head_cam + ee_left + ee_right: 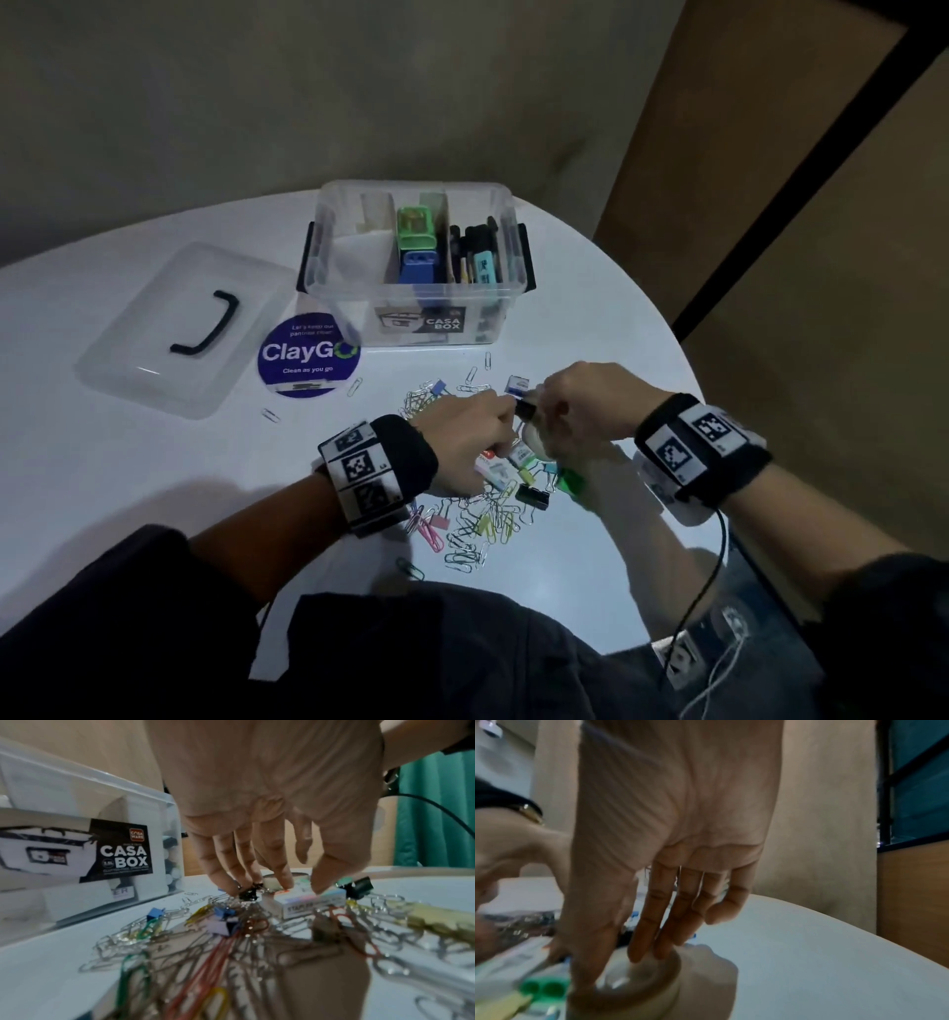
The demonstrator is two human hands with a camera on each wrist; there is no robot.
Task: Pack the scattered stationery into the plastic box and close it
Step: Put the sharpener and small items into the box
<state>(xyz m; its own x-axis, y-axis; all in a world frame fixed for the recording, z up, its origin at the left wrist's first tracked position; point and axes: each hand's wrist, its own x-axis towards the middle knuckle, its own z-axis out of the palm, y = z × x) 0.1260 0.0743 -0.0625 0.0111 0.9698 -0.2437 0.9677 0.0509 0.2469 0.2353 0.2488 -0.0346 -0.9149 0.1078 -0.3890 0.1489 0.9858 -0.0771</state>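
The clear plastic box (416, 295) stands open at the back of the white table, with pens and sharpeners inside. Its lid (154, 354) lies to the left. Paper clips (482, 524) and binder clips lie scattered in front. My left hand (506, 411) reaches down into the pile (180, 923). Its fingertips (231, 886) touch a small black binder clip (248, 894), and the thumb rests on a staples box (308, 904). My right hand (544, 406) pinches a tape roll (649, 990), thumb on the outer side and fingertips (641, 953) in the hole.
A round ClayGo sticker (308, 354) lies between lid and box. A larger black binder clip (531, 496) and a green plastic piece (570, 483) lie near the right wrist. The round table's edge curves close on the right, with a wooden panel beyond.
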